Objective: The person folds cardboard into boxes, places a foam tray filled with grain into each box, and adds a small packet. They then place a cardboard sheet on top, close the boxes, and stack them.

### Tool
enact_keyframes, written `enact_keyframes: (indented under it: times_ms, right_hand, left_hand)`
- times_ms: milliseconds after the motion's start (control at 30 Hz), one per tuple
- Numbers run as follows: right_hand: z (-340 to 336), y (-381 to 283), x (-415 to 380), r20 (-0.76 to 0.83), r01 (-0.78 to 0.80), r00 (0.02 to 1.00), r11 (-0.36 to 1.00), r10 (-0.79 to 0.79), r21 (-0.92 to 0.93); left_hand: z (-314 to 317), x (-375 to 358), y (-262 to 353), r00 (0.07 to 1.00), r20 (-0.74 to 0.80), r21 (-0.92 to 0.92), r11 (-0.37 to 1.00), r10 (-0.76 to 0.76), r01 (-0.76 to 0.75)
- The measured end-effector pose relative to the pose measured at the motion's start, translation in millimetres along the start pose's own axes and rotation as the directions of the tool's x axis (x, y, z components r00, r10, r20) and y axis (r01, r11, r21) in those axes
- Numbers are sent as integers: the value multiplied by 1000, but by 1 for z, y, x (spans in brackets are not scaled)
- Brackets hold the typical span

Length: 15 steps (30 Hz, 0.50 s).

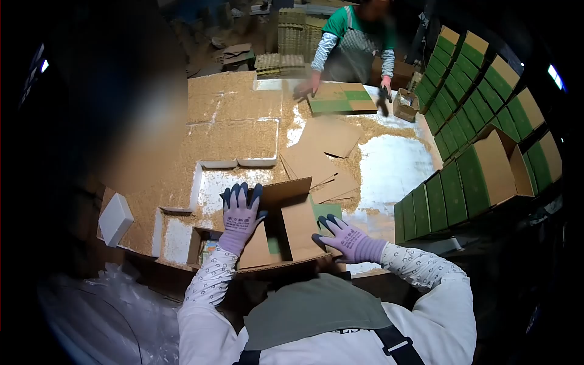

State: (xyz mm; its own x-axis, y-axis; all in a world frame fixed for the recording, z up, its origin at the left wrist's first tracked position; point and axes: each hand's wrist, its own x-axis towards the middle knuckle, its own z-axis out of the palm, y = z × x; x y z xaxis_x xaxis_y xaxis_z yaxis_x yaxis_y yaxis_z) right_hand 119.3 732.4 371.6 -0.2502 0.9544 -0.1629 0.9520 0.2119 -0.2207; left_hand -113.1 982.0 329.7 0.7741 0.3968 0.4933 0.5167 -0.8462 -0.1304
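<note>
We have an open cardboard box (302, 232) at the table's near edge, between our two hands, its flaps standing apart. Our left hand (239, 218) lies over its left side, fingers straight and spread rather than clenched. Our right hand (347, 241) is at its right side, thumb and fingers extended and parted, the palm unclosed. Just left of the box we see a smaller carton (195, 245) with something inside, too small to make out. Beyond lie loose cardboard sheets (329, 135) on the granule-strewn table (396, 164). Across it, a co-worker (358, 53) reaches toward a flat green-and-brown carton (331, 106). To our right, green boxes (471, 182) stand in rows.
</note>
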Motion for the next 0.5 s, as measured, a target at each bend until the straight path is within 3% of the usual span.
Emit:
enact_keyframes:
  times_ms: [33, 67, 100, 133, 167, 200, 233, 267, 300, 333, 367, 400, 433, 467, 500]
  right_hand:
    - [2, -11, -7, 79, -113, 992, 978, 100, 177]
    - [17, -8, -2, 131, -154, 986, 852, 102, 500]
    - [45, -2, 8, -24, -133, 981, 759, 193, 637]
    - [52, -2, 21, -73, -146, 902, 461, 425, 876]
    - [60, -8, 34, -270, -240, 669, 545, 692, 804]
    - [62, -7, 52, -20, -274, 537, 197, 843, 941]
    - [59, -8, 55, 140, -290, 593, 47, 793, 956]
    - [56, -8, 59, 296, -331, 630, -97, 718, 939]
    - [50, 2, 59, 339, -373, 713, -77, 614, 925]
    - [82, 14, 41, 261, -49, 666, -308, 699, 950]
    - [91, 15, 35, 221, 89, 671, -373, 708, 924]
    - [95, 9, 33, 139, 112, 675, -287, 724, 951]
    - [110, -2, 39, -67, 92, 679, 6, 731, 996]
    - [115, -17, 46, -359, 100, 667, 399, 653, 911]
    - [70, -47, 46, -533, 43, 715, 732, 452, 680]
  left_hand:
    - [-12, 11, 2, 999, -36, 32, 999, 10, -9]
    - [-24, 24, 2, 992, 114, -33, 998, -51, 55]
    - [-38, 33, 1, 956, 273, -85, 987, -111, 139]
    - [-61, 40, 1, 943, 308, -183, 964, -129, 191]
    - [-79, 41, 4, 923, 352, -276, 926, -153, 259]
    - [-86, 28, 15, 922, 338, -406, 854, -191, 326]
    - [-112, 22, 34, 868, 487, -454, 822, -96, 345]
    - [-111, -7, 66, 831, 556, -352, 906, 1, 234]
    - [-105, -32, 87, 783, 617, -250, 963, 79, 99]
    - [-98, -41, 87, 799, 601, -230, 961, 17, 152]
    - [-91, -46, 77, 815, 577, -192, 960, -58, 204]
    - [-86, -45, 73, 834, 542, -181, 954, -105, 237]
    - [-85, -43, 68, 855, 368, -258, 844, -364, 470]
    - [-71, -53, 67, 727, 485, -735, 223, -487, 640]
    - [-55, -68, 67, 607, 655, -741, -539, -450, 400]
